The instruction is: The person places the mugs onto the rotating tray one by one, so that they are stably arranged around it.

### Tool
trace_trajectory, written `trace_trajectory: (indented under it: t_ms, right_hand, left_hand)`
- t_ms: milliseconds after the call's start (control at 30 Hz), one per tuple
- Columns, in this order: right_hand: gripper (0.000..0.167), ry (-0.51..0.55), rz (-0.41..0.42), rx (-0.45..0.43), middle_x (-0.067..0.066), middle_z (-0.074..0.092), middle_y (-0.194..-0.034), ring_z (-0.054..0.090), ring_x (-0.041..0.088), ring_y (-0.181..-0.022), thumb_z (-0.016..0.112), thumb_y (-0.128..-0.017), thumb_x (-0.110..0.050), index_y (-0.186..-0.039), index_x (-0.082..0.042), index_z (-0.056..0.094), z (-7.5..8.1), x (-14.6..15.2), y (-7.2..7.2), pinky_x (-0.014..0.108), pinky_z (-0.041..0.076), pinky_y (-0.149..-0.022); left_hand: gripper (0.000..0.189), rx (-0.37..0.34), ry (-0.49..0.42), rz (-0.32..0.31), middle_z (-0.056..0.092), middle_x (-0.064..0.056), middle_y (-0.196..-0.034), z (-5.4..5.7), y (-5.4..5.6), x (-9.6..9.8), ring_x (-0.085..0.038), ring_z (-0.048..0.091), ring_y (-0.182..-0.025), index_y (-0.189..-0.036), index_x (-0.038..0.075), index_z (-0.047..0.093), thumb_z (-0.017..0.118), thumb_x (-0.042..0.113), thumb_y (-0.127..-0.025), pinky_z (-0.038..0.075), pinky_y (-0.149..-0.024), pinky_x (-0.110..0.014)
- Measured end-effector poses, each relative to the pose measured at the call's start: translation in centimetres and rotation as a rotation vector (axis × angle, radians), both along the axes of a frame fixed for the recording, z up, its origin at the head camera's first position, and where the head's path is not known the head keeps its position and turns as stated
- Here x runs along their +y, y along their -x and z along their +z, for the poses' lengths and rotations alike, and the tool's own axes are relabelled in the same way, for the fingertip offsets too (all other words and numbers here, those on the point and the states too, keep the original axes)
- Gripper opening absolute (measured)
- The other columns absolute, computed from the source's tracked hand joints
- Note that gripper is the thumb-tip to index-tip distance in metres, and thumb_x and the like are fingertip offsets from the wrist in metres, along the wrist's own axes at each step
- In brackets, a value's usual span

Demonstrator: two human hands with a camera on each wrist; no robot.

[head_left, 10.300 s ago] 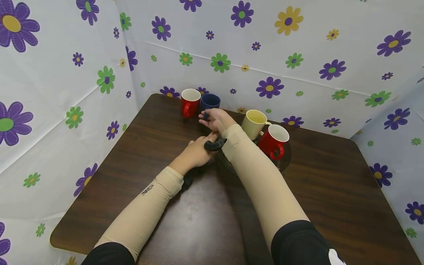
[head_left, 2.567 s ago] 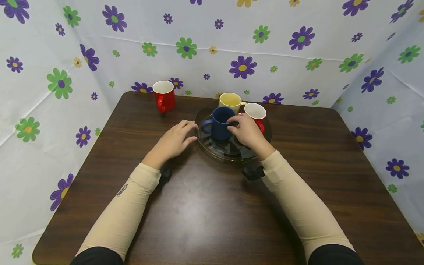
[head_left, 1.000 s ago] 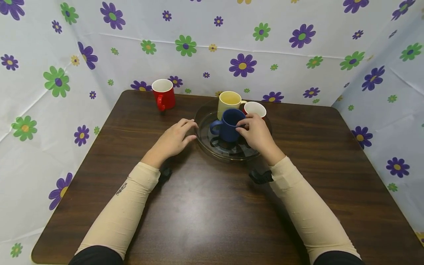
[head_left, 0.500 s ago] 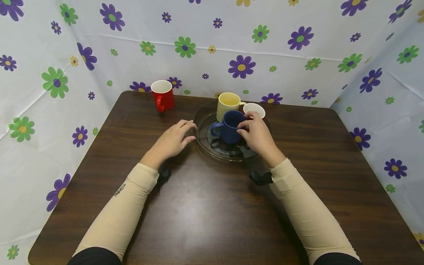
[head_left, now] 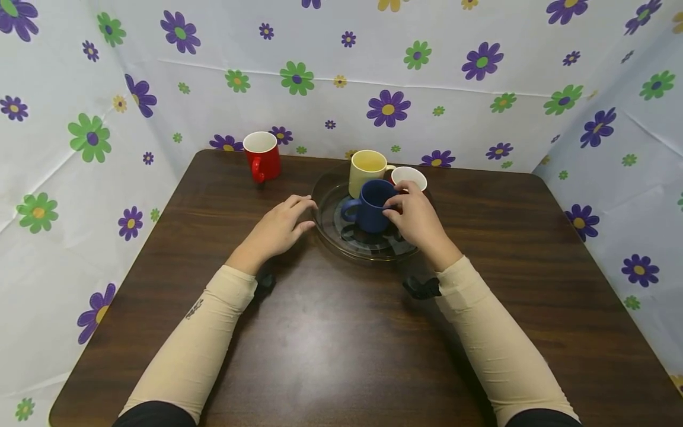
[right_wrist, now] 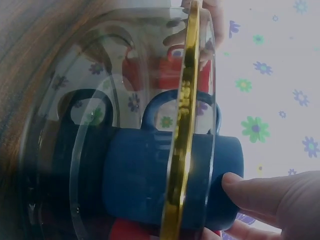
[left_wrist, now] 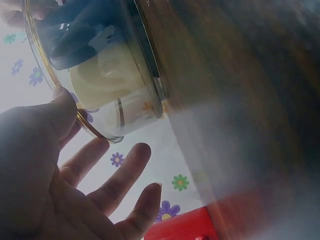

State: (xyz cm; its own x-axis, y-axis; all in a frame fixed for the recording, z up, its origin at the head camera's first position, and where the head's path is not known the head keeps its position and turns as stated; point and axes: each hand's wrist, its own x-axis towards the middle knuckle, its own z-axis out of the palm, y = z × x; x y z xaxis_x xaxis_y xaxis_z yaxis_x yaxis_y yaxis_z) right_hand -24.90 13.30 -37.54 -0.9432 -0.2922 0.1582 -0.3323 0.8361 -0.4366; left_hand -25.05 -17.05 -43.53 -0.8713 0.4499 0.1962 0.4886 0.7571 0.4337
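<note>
In the head view, my right hand [head_left: 418, 216] pinches the rim of a blue mug [head_left: 372, 207], which stands upright inside a clear, dark-tinted glass bowl [head_left: 341, 240]. The mug's handle points left. From the right wrist view, the thumb [right_wrist: 245, 187] presses the mug's wall above the gold-looking rim of the bowl. My left hand [head_left: 277, 225] is at the bowl's left edge; the left wrist view has its thumb [left_wrist: 62, 102] right at the rim and the other fingers spread, loosely extended. Behind the blue mug are a yellow mug [head_left: 365, 169] and a red mug, white inside [head_left: 409, 177].
Another red mug [head_left: 263, 159] stands at the table's back left, its handle toward me. The dark wooden table [head_left: 309, 332] meets a flower-printed white curtain [head_left: 341, 35] at its back and sides. Black wrist-worn cameras [head_left: 421, 287] hang under both wrists.
Ten seconds ago the blue mug was beside the back-left red mug; it is now in the bowl. Over the last seconds it shifted slightly right, while my left hand stayed at the bowl's edge.
</note>
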Motion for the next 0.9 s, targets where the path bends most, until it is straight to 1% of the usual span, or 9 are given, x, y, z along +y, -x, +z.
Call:
trace_trajectory:
  t_ms: [167, 267, 333, 467, 567, 700, 767, 900]
  right_hand:
    - [0.018, -0.019, 0.011, -0.008, 0.021, 0.049, -0.137, 0.054, 0.035, -0.111, 0.072, -0.096, -0.012, -0.105, 0.003, 0.076, 0.3, -0.2, 0.1, 0.049, 0.048, -0.099]
    - [0.022, -0.018, 0.008, -0.033, 0.020, 0.049, -0.137, 0.059, 0.033, -0.104, 0.072, -0.096, -0.014, -0.110, 0.002, 0.075, 0.6, -0.2, 0.0, 0.048, 0.052, -0.095]
    - [0.026, 0.006, 0.006, -0.058, 0.020, 0.049, -0.138, 0.061, 0.033, -0.103, 0.072, -0.096, -0.015, -0.115, 0.002, 0.072, 1.0, 0.0, -0.1, 0.047, 0.054, -0.092]
    - [0.032, 0.080, -0.018, -0.098, 0.020, 0.049, -0.140, 0.065, 0.035, -0.105, 0.069, -0.098, -0.018, -0.124, 0.001, 0.067, 2.5, 0.5, 0.0, 0.048, 0.057, -0.088]
    - [0.035, 0.133, -0.033, -0.118, 0.019, 0.049, -0.141, 0.065, 0.035, -0.108, 0.064, -0.102, -0.023, -0.129, 0.000, 0.064, 3.8, 0.7, 0.3, 0.049, 0.057, -0.087]
    - [0.039, 0.225, -0.040, -0.178, 0.016, 0.052, -0.141, 0.064, 0.033, -0.112, 0.058, -0.104, -0.030, -0.134, -0.006, 0.061, 5.2, 0.4, 0.9, 0.049, 0.057, -0.086]
    - [0.040, 0.287, -0.035, -0.209, 0.014, 0.054, -0.140, 0.063, 0.032, -0.115, 0.057, -0.105, -0.032, -0.135, -0.008, 0.061, 5.7, -0.1, 1.3, 0.050, 0.056, -0.088]
    - [0.040, 0.425, -0.005, -0.266, 0.015, 0.055, -0.138, 0.063, 0.034, -0.118, 0.055, -0.106, -0.029, -0.136, -0.004, 0.059, 6.3, -1.7, 2.3, 0.049, 0.051, -0.100]
  left_hand:
    - [0.041, 0.001, 0.002, 0.007, 0.046, -0.013, -0.153, -0.1, 0.0, -0.2, -0.038, 0.051, -0.134, -0.138, 0.015, 0.054, 0.064, 0.029, -0.101, 0.040, -0.112, -0.054]
    - [0.041, -0.009, 0.002, 0.012, 0.046, -0.012, -0.153, -0.2, -0.1, -0.3, -0.038, 0.051, -0.134, -0.139, 0.016, 0.054, 0.064, 0.029, -0.101, 0.040, -0.111, -0.055]
    - [0.041, -0.012, 0.001, 0.012, 0.046, -0.012, -0.152, -0.1, -0.2, -0.2, -0.039, 0.051, -0.133, -0.139, 0.016, 0.054, 0.064, 0.029, -0.101, 0.040, -0.111, -0.056]
    - [0.041, -0.014, 0.001, 0.008, 0.046, -0.012, -0.153, 0.0, -0.3, -0.1, -0.039, 0.051, -0.133, -0.139, 0.016, 0.054, 0.064, 0.029, -0.102, 0.040, -0.111, -0.056]
    - [0.041, -0.014, 0.001, 0.010, 0.046, -0.012, -0.153, -0.1, -0.3, -0.1, -0.039, 0.051, -0.133, -0.139, 0.016, 0.054, 0.064, 0.029, -0.101, 0.040, -0.111, -0.056]
    - [0.041, -0.020, 0.005, 0.014, 0.046, -0.011, -0.154, 0.0, -0.4, -0.1, -0.038, 0.050, -0.134, -0.139, 0.017, 0.054, 0.064, 0.030, -0.101, 0.040, -0.111, -0.056]
    - [0.042, -0.021, 0.002, 0.012, 0.046, -0.011, -0.154, 0.1, -0.4, -0.1, -0.038, 0.051, -0.134, -0.140, 0.016, 0.054, 0.064, 0.030, -0.101, 0.040, -0.112, -0.055]
    - [0.042, -0.017, 0.000, 0.011, 0.046, -0.011, -0.153, 0.1, -0.4, -0.1, -0.038, 0.051, -0.133, -0.140, 0.016, 0.054, 0.064, 0.030, -0.101, 0.040, -0.112, -0.055]
